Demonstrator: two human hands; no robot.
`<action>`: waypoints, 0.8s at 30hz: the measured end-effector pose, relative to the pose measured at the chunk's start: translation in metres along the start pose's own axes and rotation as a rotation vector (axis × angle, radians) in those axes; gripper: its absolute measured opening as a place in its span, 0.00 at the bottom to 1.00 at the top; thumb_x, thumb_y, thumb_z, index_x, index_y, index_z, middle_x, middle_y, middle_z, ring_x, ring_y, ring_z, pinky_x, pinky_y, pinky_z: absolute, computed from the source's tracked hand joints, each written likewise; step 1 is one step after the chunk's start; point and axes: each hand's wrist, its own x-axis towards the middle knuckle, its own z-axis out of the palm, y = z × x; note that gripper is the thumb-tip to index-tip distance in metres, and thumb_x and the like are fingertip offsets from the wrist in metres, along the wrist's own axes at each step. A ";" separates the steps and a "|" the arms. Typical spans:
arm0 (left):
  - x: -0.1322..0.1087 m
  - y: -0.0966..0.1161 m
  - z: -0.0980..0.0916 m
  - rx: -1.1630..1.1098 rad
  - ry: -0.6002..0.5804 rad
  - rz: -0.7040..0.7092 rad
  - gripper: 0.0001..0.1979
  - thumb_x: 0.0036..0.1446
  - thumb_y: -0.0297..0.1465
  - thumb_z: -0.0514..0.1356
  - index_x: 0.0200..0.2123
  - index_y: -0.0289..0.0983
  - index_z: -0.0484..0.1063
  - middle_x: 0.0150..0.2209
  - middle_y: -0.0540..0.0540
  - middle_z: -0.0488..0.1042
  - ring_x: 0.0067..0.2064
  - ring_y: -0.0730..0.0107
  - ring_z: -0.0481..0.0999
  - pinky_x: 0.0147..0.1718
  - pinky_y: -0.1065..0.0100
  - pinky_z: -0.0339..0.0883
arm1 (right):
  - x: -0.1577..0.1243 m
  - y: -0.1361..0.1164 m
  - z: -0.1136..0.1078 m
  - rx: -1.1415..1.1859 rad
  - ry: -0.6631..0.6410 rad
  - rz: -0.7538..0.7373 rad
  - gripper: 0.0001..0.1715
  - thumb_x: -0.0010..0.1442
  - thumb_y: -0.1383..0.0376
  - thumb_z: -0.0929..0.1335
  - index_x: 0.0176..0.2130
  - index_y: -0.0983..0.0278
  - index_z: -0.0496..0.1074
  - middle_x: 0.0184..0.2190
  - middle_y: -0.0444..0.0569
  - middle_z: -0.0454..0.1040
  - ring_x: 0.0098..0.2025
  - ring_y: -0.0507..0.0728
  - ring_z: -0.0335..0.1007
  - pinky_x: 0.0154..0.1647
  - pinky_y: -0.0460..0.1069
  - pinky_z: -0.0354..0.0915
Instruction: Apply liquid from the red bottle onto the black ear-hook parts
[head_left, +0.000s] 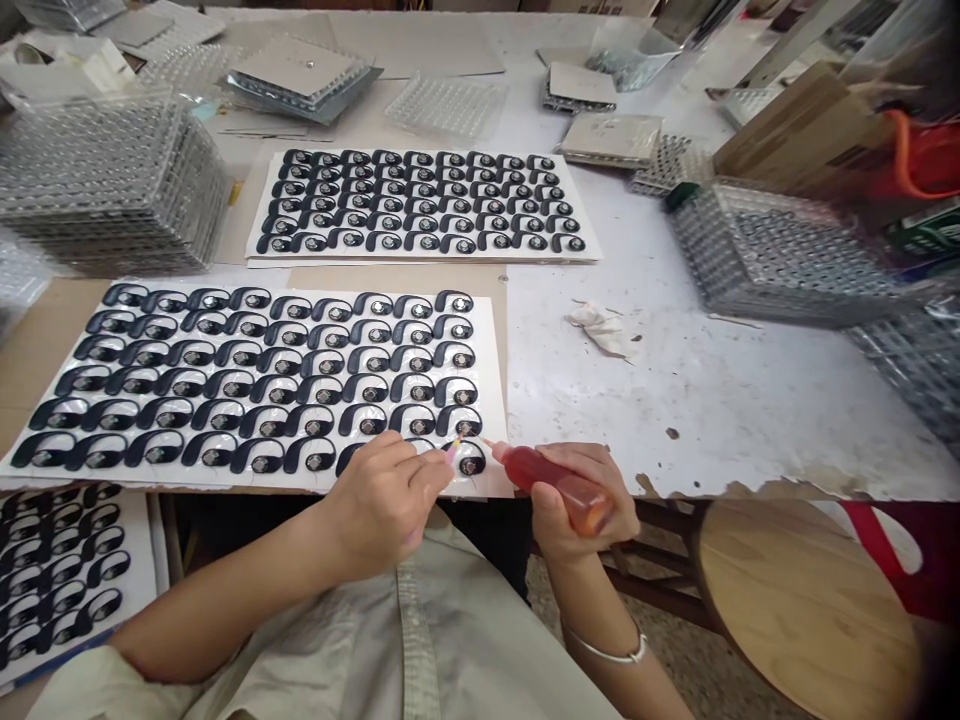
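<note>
My left hand [386, 495] is closed around a thin pink tool [451, 452], its tip at the right end of the near sheet. My right hand [581, 500] grips a bottle of red liquid [559, 487], whose narrow nozzle points left towards the same spot. Under the tips lies a white sheet [491, 380] bearing rows of black hook-shaped pieces [322, 362], each with a small round metallic part. My left hand covers some pieces of the bottom row. A second such sheet [589, 215] lies behind it.
Stacked clear trays [105, 180] stand at the left, more trays [780, 250] at the right. A crumpled tissue [600, 328] lies right of the sheets. Another filled sheet [142, 560] sits lower left. A round wooden stool [810, 610] is below the table edge, near a red item [892, 550].
</note>
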 end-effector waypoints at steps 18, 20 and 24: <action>0.002 -0.015 -0.007 -0.195 -0.056 -0.109 0.10 0.59 0.20 0.53 0.41 0.34 0.70 0.28 0.47 0.76 0.26 0.72 0.72 0.29 0.68 0.64 | 0.005 -0.002 0.002 0.125 0.022 0.184 0.09 0.52 0.64 0.72 0.35 0.65 0.74 0.27 0.48 0.73 0.28 0.56 0.68 0.26 0.52 0.65; 0.002 -0.018 -0.007 -0.223 -0.057 -0.122 0.09 0.59 0.21 0.54 0.40 0.34 0.71 0.28 0.47 0.76 0.26 0.72 0.73 0.29 0.68 0.64 | 0.007 -0.002 0.003 0.172 0.040 0.276 0.07 0.53 0.64 0.71 0.34 0.65 0.74 0.26 0.47 0.72 0.28 0.56 0.68 0.26 0.51 0.64; 0.003 -0.023 -0.009 -0.282 -0.044 -0.137 0.07 0.59 0.21 0.56 0.40 0.34 0.71 0.30 0.46 0.78 0.28 0.71 0.75 0.31 0.67 0.67 | 0.007 0.001 0.004 0.230 0.030 0.389 0.07 0.54 0.63 0.71 0.33 0.65 0.74 0.27 0.47 0.72 0.27 0.55 0.68 0.26 0.51 0.64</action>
